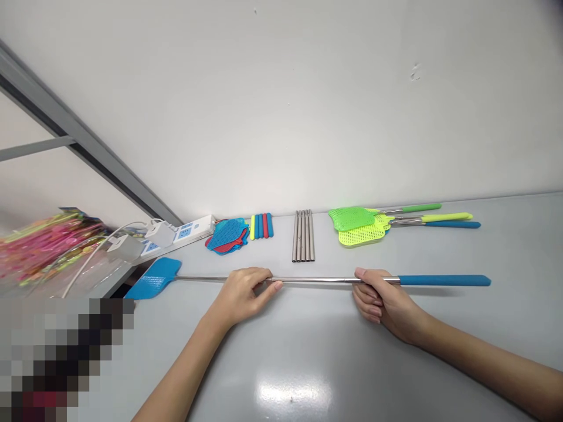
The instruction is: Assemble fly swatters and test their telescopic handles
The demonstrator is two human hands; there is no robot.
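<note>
A long fly swatter (316, 280) with a blue head, an extended metal rod and a blue grip lies across the view between my hands. My left hand (246, 293) is closed around the thinner part of the rod, left of the middle. Closer to the blue grip, my right hand (380, 302) pinches the thicker metal section between thumb and fingers. Beyond the rod lie several metal tubes (303, 237) side by side. Left of them are several short coloured grips (262, 225) and a pile of blue and red swatter heads (229, 234).
Several assembled fly swatters (363, 234) with green and yellow heads lie at the back right, near the wall. A white power strip (193, 228) with plugged-in chargers (125, 247) sits at the back left. Beside it, colourful packaged items (53, 243) are heaped past the table's edge.
</note>
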